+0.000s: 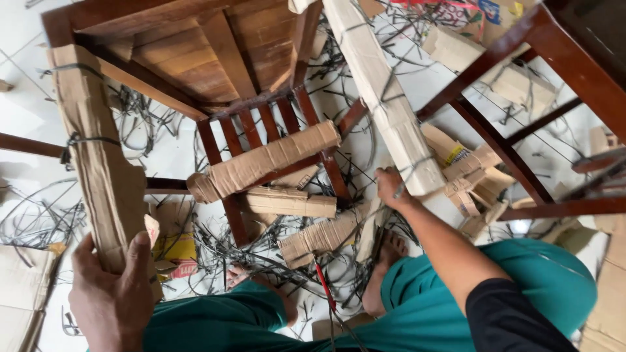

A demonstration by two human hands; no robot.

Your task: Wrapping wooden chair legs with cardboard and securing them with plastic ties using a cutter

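A brown wooden chair lies tipped over in front of me, its legs wrapped in corrugated cardboard tied with dark straps. My left hand grips the lower end of the cardboard-wrapped leg at the left. My right hand holds the end of the other wrapped leg, which runs up toward the top of the view. A cardboard-wrapped back rail sits between the two hands. My bare feet and teal trousers show below.
Cut dark plastic straps and cardboard scraps litter the white tiled floor. A second dark wooden chair frame stands at the right. A red-handled tool lies by my feet. Flat cardboard lies at the far left.
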